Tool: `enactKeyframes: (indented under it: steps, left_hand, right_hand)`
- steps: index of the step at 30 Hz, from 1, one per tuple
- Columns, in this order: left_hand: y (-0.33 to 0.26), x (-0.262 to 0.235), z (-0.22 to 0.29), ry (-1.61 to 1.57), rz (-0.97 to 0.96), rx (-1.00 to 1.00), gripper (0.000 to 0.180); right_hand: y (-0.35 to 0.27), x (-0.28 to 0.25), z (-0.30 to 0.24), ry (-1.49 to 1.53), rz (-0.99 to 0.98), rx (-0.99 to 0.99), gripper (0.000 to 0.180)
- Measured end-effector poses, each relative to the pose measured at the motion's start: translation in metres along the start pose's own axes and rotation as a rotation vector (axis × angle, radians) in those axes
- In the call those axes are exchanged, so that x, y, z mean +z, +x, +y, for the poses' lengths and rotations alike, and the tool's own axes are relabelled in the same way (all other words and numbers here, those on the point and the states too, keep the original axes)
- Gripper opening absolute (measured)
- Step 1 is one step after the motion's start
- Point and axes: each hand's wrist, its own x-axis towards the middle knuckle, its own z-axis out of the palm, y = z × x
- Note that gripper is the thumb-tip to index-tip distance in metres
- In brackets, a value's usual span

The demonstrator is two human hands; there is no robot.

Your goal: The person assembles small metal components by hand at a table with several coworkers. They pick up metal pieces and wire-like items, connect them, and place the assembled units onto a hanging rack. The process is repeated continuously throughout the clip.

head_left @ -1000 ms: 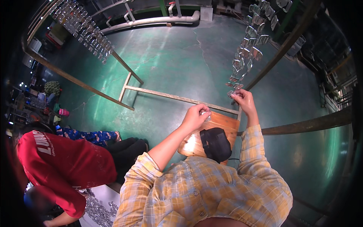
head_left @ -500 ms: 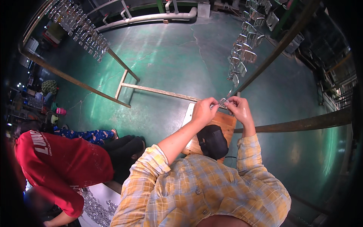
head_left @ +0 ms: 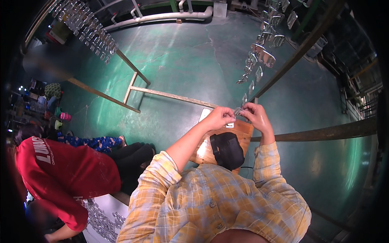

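At far left a person in a red shirt (head_left: 60, 170) bends over a tray (head_left: 103, 212) heaped with small metal parts. Further in, a rail (head_left: 101, 93) slants across the green floor (head_left: 182, 56), with shiny pieces hung along its upper run. The left hand (head_left: 219, 118) comes up from a bent, bare forearm, sleeve pushed to the elbow, fingers curled and pinched on the near end of a small metal clip (head_left: 238, 111). The clip sits between both hands, above a wooden board (head_left: 206, 152) and a black pouch (head_left: 227, 150). The right hand (head_left: 256, 117) rises on an upright forearm, wrist cocked, fingertips closed on the clip's other end. Just above, more clips (head_left: 259, 56) hang on a second rail (head_left: 300, 44) running up to the right
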Motion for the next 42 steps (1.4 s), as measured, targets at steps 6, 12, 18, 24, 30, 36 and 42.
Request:
enactKeyframes:
  steps: [6, 12, 18, 24, 30, 36, 42]
  left_hand:
    - [-0.001, -0.007, -0.011, 0.072, 0.035, 0.142, 0.014]
    - [0.009, 0.004, -0.006, 0.213, 0.208, 0.162, 0.034]
    - [0.001, -0.003, -0.004, 0.378, 0.443, 0.157, 0.039]
    - [-0.033, -0.017, -0.027, 0.442, 0.614, 0.114, 0.043]
    - [-0.115, -0.032, -0.055, 0.358, 0.541, -0.127, 0.041]
    - [-0.224, -0.019, -0.094, 0.330, 0.690, -0.311, 0.042]
    - [-0.337, 0.025, -0.107, 0.164, 0.964, -0.459, 0.038]
  right_hand:
    - [0.007, 0.005, 0.000, -0.042, -0.042, -0.045, 0.012]
    - [0.012, -0.002, 0.012, -0.025, 0.029, -0.056, 0.007]
    - [0.032, 0.000, 0.015, -0.058, 0.029, -0.091, 0.009]
    - [0.056, -0.007, 0.040, -0.172, 0.177, -0.245, 0.011]
    - [0.079, -0.018, 0.066, -0.279, 0.334, -0.236, 0.018]
    - [0.081, -0.005, 0.084, -0.413, 0.710, -0.242, 0.040]
    - [0.071, 0.039, 0.111, -0.373, 1.283, -0.235, 0.061]
